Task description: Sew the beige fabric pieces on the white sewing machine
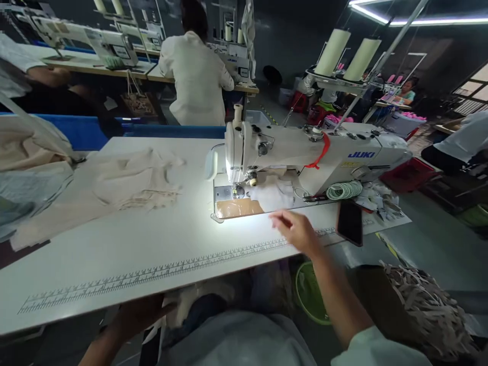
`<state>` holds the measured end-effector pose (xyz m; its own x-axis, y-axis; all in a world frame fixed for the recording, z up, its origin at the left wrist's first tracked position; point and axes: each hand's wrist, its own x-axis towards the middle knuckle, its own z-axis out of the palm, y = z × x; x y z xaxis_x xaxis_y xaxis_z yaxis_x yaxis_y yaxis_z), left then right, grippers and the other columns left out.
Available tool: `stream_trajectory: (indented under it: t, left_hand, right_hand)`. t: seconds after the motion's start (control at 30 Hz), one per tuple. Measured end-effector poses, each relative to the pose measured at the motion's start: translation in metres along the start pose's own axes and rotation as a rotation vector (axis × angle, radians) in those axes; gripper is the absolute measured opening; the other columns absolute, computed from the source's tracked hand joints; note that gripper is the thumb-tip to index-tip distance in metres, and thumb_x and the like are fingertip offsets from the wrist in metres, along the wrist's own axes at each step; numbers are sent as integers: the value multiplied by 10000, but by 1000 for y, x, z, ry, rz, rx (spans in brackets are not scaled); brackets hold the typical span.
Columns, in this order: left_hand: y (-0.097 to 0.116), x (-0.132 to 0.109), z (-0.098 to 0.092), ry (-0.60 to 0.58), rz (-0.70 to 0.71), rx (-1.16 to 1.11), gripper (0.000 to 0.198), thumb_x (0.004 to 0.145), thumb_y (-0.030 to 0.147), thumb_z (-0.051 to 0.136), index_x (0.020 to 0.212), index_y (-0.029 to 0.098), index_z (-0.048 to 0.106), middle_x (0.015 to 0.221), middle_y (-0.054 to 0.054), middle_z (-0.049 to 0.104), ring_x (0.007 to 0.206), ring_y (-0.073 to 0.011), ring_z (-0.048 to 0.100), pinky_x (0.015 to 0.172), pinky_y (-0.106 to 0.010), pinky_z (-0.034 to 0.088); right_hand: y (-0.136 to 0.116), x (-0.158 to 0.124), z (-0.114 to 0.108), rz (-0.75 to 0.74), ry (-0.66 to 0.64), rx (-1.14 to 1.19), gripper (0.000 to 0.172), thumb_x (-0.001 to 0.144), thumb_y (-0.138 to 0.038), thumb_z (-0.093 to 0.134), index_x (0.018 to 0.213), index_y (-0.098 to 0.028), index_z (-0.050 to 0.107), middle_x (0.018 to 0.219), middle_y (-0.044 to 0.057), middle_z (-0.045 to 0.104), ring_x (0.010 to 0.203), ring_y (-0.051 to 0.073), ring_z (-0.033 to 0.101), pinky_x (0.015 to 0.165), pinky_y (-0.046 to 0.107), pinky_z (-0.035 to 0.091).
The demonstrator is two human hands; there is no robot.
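My right hand (295, 230) hovers over the white table's (152, 244) front edge, fingers loosely curled and blurred, just in front of the sewing machine (305, 150). A small white cloth piece (272, 195) lies under the machine arm by the needle. My left hand (147, 310) is below the table edge in my lap, closed on pale fabric (183, 305). A pile of beige fabric (133, 180) rests on the table's left.
A black phone (349, 222) lies at the table's right edge near coiled cord (344, 190). A green bin (310, 295) and a box of fabric strips (419, 305) stand at my right. A person in white (194, 76) sits ahead at another machine.
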<state>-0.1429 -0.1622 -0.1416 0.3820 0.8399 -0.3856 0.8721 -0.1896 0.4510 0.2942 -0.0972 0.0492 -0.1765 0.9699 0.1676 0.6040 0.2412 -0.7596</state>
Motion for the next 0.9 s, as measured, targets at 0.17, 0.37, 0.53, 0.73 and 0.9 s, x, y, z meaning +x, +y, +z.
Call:
stream_trajectory:
  t: [0.17, 0.37, 0.53, 0.73, 0.9]
  left_hand:
    - [92, -24, -60, -303, 302, -196, 598, 808, 545, 733, 1395, 497, 630, 1379, -1, 728, 1095, -339, 747, 813, -369, 645]
    - [231, 51, -131, 192, 656, -334, 297, 1054, 327, 482, 1284, 267, 662, 1235, -83, 737, 1100, -224, 704, 969, -336, 590]
    - [283, 165, -129, 636, 463, 48, 257, 947, 209, 578, 1183, 179, 676, 1134, -147, 717, 1054, -293, 682, 906, -433, 594]
    - [309, 207, -137, 605, 182, 236, 181, 947, 271, 636, 1036, 128, 703, 1038, -173, 745, 1004, -316, 716, 825, -390, 564]
    - [311, 208, -140, 610, 212, 226, 120, 950, 229, 603, 918, 176, 706, 960, -122, 754, 982, -291, 706, 802, -363, 545]
  right_hand:
    - [28, 78, -9, 205, 168, -671, 148, 972, -216, 601, 1035, -194, 733, 1131, 112, 753, 925, 215, 716, 745, 287, 495]
    - [41, 84, -1, 202, 121, -745, 204, 1012, -218, 540, 1104, -216, 722, 1164, 81, 746, 928, 200, 704, 671, 265, 436]
    - [46, 78, -6, 186, 107, -712, 236, 1026, -221, 515, 1160, -219, 710, 1204, 85, 727, 958, 202, 695, 710, 272, 459]
    - [41, 77, -6, 243, 88, -727, 262, 1043, -275, 497, 1215, -211, 684, 1245, 111, 694, 997, 223, 694, 722, 287, 463]
    - [38, 77, -5, 261, 49, -763, 327, 1033, -182, 416, 1238, -209, 669, 1269, 112, 671, 962, 215, 692, 707, 294, 451]
